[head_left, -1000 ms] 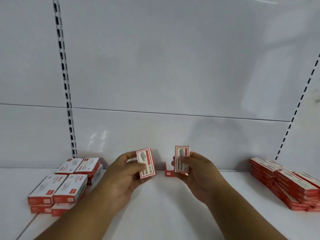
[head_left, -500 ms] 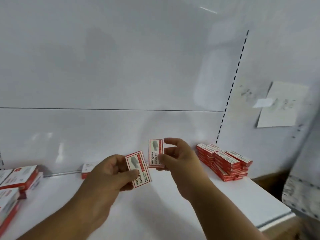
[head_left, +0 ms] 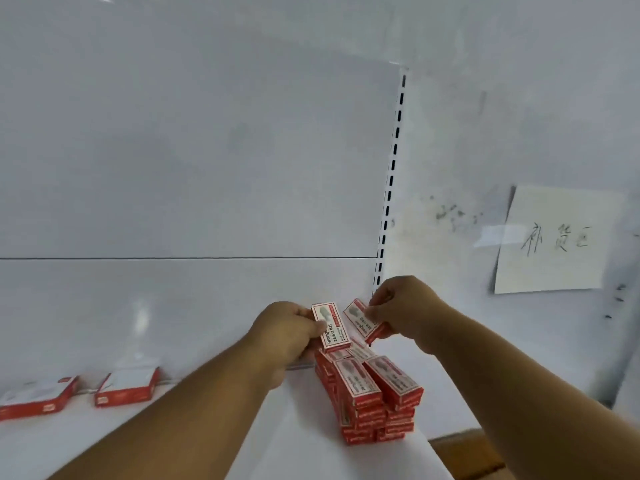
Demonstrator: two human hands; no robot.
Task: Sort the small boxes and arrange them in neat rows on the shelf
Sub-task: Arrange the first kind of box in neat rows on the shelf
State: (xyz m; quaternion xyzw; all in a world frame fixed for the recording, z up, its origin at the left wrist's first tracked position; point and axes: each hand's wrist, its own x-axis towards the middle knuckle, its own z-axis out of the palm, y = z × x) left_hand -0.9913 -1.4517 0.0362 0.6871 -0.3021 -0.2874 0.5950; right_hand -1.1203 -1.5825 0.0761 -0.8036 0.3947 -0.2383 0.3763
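Head view: only cam I've got.
L hand [head_left: 289, 336]: I pinch one small box [head_left: 331, 326] upright, thumb on its face, fingers behind.
R hand [head_left: 403, 308]: I pinch a second box [head_left: 363, 320], tilted, at 1 o'clock of the first.
Where: both hover just above the back of the red stack [head_left: 372, 393], at 5 o'clock of the boxes.
Handling: prob. light, stiff card, smooth faces; best held by the long edges, set down flat.
Surface: white shelf [head_left: 214, 434], smooth.
Room: two larger boxes [head_left: 126, 391] at 8 o'clock; slotted upright [head_left: 389, 188]; handwritten note [head_left: 554, 240] at 2 o'clock.
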